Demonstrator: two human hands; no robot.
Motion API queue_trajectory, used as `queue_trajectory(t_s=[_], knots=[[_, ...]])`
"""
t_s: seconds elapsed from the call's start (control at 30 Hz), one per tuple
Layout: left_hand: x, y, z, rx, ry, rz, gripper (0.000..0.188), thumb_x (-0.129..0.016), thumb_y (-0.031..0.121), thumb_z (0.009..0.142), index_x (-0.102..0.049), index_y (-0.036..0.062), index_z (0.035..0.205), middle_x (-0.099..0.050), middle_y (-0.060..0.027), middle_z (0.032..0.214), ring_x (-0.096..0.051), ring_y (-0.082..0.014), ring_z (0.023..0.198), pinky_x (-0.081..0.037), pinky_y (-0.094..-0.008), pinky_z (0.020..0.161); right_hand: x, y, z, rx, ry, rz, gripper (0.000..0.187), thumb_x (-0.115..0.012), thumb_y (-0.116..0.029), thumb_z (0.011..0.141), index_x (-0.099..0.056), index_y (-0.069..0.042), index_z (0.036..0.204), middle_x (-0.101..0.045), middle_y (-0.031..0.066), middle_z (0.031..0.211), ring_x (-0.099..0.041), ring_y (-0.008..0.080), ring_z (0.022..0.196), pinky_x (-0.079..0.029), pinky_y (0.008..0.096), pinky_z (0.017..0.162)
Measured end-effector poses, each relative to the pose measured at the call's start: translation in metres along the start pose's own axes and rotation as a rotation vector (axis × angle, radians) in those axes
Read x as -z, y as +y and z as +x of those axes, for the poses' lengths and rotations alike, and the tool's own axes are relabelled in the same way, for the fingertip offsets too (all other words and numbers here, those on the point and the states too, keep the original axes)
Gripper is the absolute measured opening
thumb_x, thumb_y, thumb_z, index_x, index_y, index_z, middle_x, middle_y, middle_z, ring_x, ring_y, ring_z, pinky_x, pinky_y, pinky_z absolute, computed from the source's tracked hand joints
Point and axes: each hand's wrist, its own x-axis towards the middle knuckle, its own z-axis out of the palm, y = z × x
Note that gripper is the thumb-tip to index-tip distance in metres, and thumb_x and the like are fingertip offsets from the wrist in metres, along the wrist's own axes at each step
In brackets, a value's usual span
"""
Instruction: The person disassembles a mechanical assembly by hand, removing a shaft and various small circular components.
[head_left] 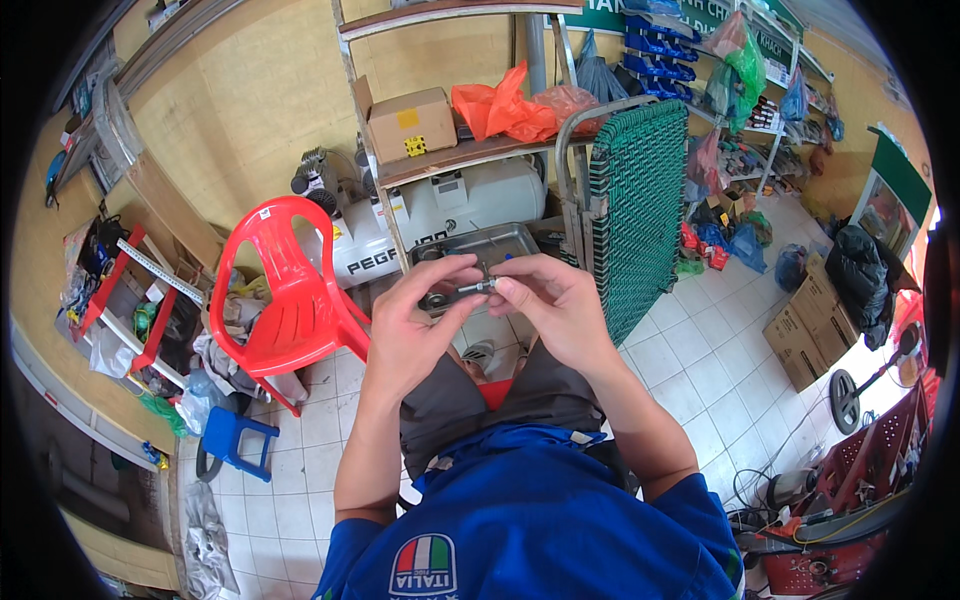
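In front of my lap, my two hands meet around a small silvery metal part [476,287], slim and rod-like with a thicker end, much like a bolt. My right hand [562,308] pinches its right end between thumb and fingers. Curled round from the other side, my left hand [408,325] has its thumb and forefinger at the same part; some of its fingers are hidden behind. Just beyond the hands lies a grey metal tray [512,238] with dark round parts and other small items in it, partly covered by my fingers.
A red plastic chair [290,335] stands at left, a small blue stool [238,440] nearer. Behind the tray are a white air compressor tank [495,192] and a shelf with a cardboard box [412,125]. A green woven folding bed [640,210] stands upright at right.
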Motion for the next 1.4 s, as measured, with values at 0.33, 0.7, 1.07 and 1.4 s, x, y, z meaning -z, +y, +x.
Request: queue_trajectory(t_s=[0.33, 0.7, 1.07, 1.4], knots=[[0.0, -0.006, 0.001, -0.037, 0.029, 0.02, 0.043, -0.074, -0.002, 0.08, -0.062, 0.003, 0.121, -0.066, -0.0073, 0.098, -0.064, -0.0164, 0.093, -0.051, -0.0303, 0.085, -0.001, -0.003, 0.0, -0.003, -0.005, -0.01, 0.019, -0.062, -0.006, 0.095, -0.063, 0.004, 0.112, -0.069, 0.0109, 0.099, -0.068, 0.0148, 0.088, -0.059, 0.0291, 0.08], [0.0, -0.006, 0.0, 0.014, 0.072, 0.029, 0.037, -0.074, 0.002, 0.081, -0.064, 0.0026, 0.117, -0.07, -0.0105, 0.099, -0.067, -0.0178, 0.09, -0.053, -0.0307, 0.081, -0.001, -0.003, 0.0, -0.012, -0.003, -0.005, 0.018, -0.062, -0.006, 0.095, -0.064, 0.004, 0.111, -0.069, 0.0114, 0.101, -0.068, 0.0149, 0.088, -0.059, 0.0291, 0.08], [0.002, -0.001, 0.0, 0.291, -0.036, -0.127, 0.04, -0.078, 0.004, 0.077, -0.065, 0.0027, 0.115, -0.067, -0.0123, 0.111, -0.065, -0.0192, 0.102, -0.052, -0.0309, 0.081, 0.001, 0.0, -0.001, -0.016, 0.006, -0.026, 0.02, -0.062, -0.005, 0.095, -0.063, 0.004, 0.112, -0.068, 0.0106, 0.099, -0.067, 0.0148, 0.088, -0.059, 0.0297, 0.079], [0.003, -0.004, -0.003, 0.065, 0.022, -0.006, 0.041, -0.077, 0.002, 0.078, -0.064, 0.0035, 0.117, -0.067, -0.0071, 0.094, -0.065, -0.0163, 0.09, -0.052, -0.0305, 0.082, -0.003, -0.002, 0.0, -0.014, 0.01, 0.015, 0.019, -0.063, -0.004, 0.094, -0.064, 0.004, 0.111, -0.067, 0.0102, 0.097, -0.066, 0.0146, 0.086, -0.059, 0.0298, 0.077]])
